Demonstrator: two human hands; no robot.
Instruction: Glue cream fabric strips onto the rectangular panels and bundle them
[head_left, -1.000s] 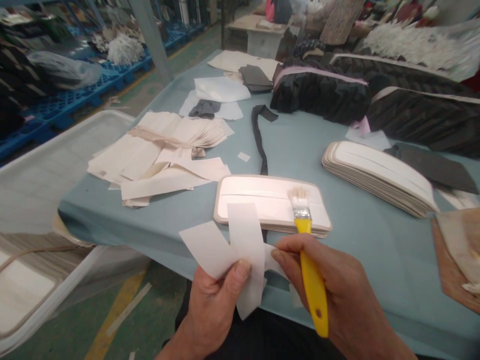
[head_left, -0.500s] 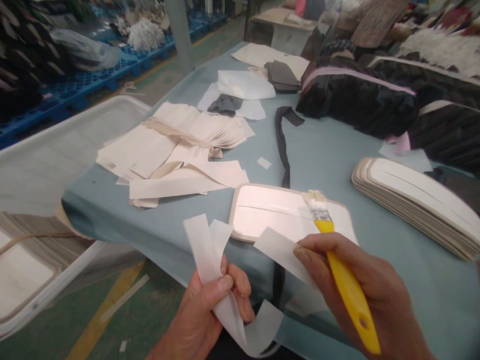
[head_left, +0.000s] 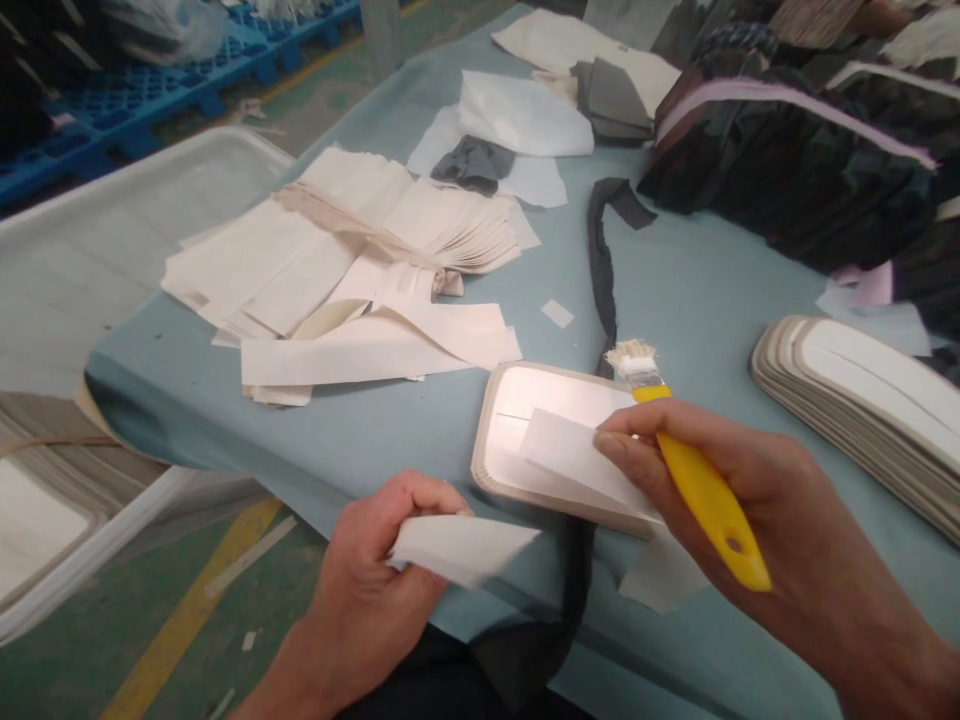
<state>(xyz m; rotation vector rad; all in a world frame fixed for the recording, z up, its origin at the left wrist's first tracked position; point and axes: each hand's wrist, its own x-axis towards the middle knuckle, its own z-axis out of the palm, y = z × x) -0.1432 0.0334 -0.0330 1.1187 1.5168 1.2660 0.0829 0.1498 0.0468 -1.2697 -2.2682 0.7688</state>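
your left hand pinches a strip at the table's near edge — right hand grips a brush and white slip, partly hiding the panel stack.

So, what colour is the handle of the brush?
The brush handle is yellow, best seen in the head view.
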